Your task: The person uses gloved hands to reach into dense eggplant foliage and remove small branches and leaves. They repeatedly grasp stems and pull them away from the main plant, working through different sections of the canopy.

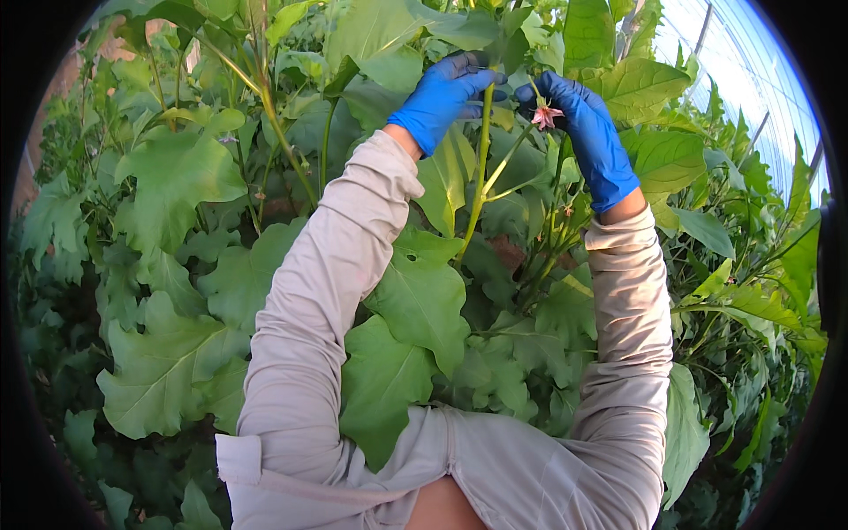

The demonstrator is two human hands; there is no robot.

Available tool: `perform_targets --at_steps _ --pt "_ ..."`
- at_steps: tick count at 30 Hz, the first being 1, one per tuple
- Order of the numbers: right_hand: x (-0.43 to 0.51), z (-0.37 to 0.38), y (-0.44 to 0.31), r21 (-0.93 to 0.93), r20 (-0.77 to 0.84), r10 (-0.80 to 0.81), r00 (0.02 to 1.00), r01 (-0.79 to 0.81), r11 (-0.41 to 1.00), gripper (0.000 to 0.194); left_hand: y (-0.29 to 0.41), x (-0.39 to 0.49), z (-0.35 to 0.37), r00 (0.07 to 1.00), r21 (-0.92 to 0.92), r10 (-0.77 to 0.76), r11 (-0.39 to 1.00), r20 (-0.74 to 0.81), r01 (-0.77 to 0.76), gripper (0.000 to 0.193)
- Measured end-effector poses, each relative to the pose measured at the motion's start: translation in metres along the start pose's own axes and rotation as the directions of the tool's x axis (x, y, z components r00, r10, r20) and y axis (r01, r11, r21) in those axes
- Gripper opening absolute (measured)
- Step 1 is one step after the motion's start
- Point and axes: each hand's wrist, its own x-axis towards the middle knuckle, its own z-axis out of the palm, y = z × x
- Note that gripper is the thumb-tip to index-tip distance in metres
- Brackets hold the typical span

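Note:
Both hands wear blue disposable gloves and are raised among leafy plants that look like eggplants. My left hand [450, 96] is at a green plant stem [482, 152], its fingers around or just beside the upper part; whether it grips the stem is unclear. A little to the right, my right hand [570, 106] has its fingers curled behind a pinkish flower [546, 116] that hangs from a short green stalk. The fingertips of that hand are partly hidden, so a hold on the stalk cannot be told. Large leaves overhang both hands.
Broad lobed leaves [424, 298] fill the space between my forearms. A forked stem [275, 119] rises at the left. Dense foliage stands on both sides. At the upper right shows the ribbed, translucent cover of a greenhouse-like structure [748, 66].

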Motion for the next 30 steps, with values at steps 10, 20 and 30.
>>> perform_targets --at_steps 10,20,30 --pt "0.038 0.007 -0.022 -0.488 -0.043 -0.683 0.729 0.581 0.651 0.021 0.013 0.000 0.014 0.999 -0.094 0.010 0.996 0.033 -0.007 0.040" --pt "0.058 0.044 -0.025 -0.310 -0.212 -0.339 0.917 0.265 0.913 0.032 0.018 0.007 -0.005 0.996 -0.414 -0.088 0.906 0.027 0.091 0.037" --pt "0.049 0.047 -0.038 -0.773 0.189 -0.630 0.753 0.510 0.377 0.038 0.020 0.002 -0.015 0.992 -0.423 -0.128 0.898 0.024 0.126 0.036"
